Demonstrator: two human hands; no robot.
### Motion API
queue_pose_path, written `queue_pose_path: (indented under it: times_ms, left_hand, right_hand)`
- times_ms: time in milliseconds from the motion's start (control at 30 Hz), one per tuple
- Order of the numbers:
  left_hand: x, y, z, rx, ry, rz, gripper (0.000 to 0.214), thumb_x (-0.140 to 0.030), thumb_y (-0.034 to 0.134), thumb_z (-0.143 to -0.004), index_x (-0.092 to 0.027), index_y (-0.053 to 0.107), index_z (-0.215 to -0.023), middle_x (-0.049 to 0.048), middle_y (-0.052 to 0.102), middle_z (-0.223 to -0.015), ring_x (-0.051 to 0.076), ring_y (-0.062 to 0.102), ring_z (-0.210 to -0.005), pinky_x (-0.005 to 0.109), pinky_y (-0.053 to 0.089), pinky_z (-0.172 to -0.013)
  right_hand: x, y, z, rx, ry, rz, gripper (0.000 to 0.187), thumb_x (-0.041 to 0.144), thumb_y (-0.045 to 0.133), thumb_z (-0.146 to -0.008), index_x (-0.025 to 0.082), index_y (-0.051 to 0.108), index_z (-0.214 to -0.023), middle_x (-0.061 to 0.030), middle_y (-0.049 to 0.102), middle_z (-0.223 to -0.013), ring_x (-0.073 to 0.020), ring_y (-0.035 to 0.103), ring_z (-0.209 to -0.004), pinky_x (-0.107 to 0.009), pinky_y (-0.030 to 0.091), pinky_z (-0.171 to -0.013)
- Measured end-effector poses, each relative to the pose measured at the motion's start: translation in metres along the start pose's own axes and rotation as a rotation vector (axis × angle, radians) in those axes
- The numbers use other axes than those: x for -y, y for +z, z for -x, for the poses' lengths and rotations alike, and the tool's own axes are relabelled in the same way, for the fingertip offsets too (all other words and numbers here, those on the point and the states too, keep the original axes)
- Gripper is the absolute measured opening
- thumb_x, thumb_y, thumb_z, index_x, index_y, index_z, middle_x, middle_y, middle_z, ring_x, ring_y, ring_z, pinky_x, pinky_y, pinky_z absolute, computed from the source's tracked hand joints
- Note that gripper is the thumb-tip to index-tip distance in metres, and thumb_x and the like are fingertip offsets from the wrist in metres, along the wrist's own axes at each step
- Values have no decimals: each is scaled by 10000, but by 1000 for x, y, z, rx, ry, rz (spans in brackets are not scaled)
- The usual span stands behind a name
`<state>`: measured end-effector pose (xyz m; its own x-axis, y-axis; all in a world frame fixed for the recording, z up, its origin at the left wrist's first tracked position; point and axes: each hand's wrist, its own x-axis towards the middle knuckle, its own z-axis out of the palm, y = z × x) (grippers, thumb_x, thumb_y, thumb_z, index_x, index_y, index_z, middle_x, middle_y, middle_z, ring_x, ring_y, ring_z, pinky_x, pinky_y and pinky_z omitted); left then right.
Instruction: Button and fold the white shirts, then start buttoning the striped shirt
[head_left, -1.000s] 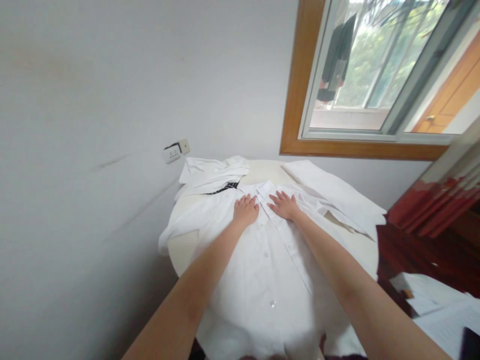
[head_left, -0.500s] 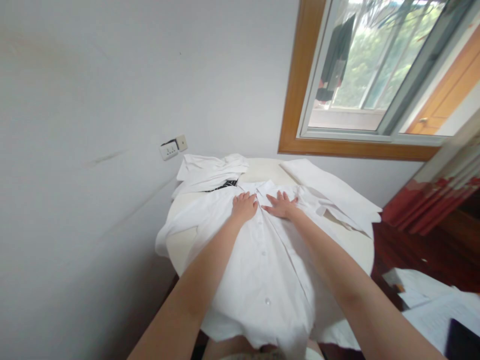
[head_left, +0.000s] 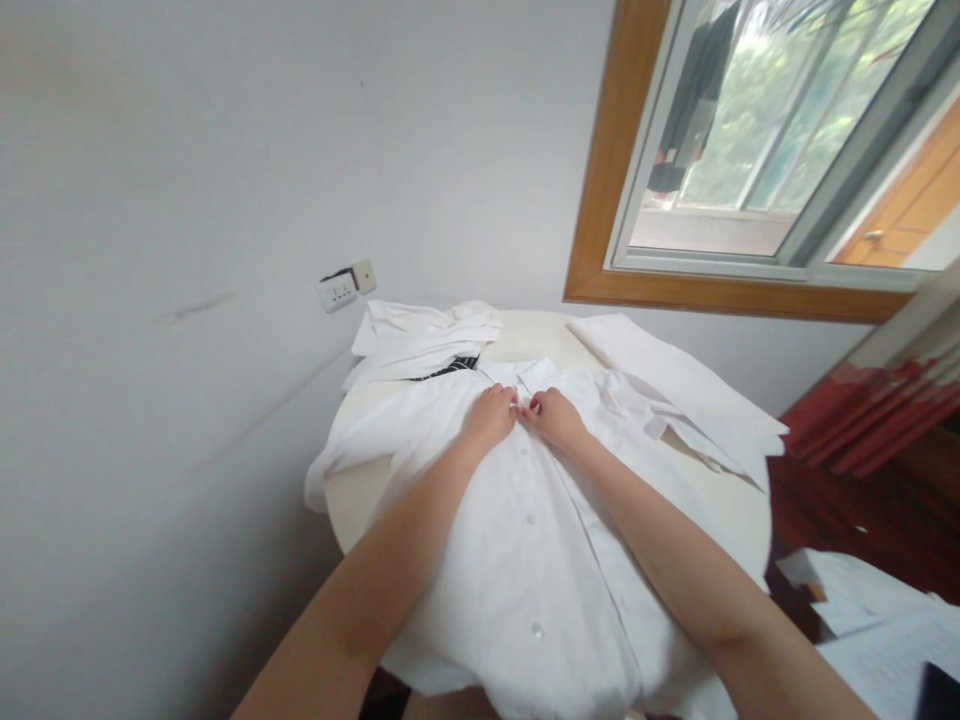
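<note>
A white button-up shirt [head_left: 517, 560] lies spread front side up over a round table [head_left: 356, 495], its collar toward the wall and its lower part hanging over the near edge. Just below the collar, my left hand [head_left: 493, 412] is closed on the front edge of the shirt. Close beside it, my right hand [head_left: 553, 415] pinches the other front edge, fingers curled. The fingertips of both hands almost meet at the placket. Several buttons run down the front below them. The exact button or hole between the fingers is too small to make out.
Crumpled white cloth [head_left: 420, 335] lies at the table's back left, beside a black striped piece [head_left: 454, 367]. Another white cloth [head_left: 660, 375] covers the back right. A wall with a socket [head_left: 337, 292] stands behind. Papers [head_left: 892, 630] and a dark object [head_left: 941, 692] are at lower right.
My right hand, flat and spread before, has moved left and curled its fingers onto the shirt's front. My left hand's fingers have closed at the placket. The view has shifted slightly.
</note>
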<state>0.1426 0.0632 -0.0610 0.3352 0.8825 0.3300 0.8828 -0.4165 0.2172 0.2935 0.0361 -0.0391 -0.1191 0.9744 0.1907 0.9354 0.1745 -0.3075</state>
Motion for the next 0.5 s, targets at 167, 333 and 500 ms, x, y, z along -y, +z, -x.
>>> queue_pose_path:
  times_ms: [167,333,500]
  left_hand:
    - [2,5,-4,26,-7,57,231,-209,434,-924,-169,656,-971,75,642,-973,174,613,-908,270,467,-825]
    - [0,4,-4,43,-19,73,274,-209,404,-932,-156,672,-913,81,659,-932,183,617,-913,283,465,-833]
    - [0,3,-1,29,-1,121,221,-240,477,-914,-151,679,-900,77,661,-925,174,622,-898,270,465,-837]
  right_hand:
    - [-7,0,2,16,-26,-15,298,372,618,-835,124,719,-966,-134,646,-1014,-180,628,-879,-238,425,-795]
    - [1,-2,4,51,-25,123,305,306,590,-831,95,722,-1008,-171,647,-1026,-225,620,-910,-274,428,-793]
    - [1,-3,6,53,-41,165,270,177,500,-851,89,734,-954,-170,663,-1000,-210,619,-896,-265,421,-786]
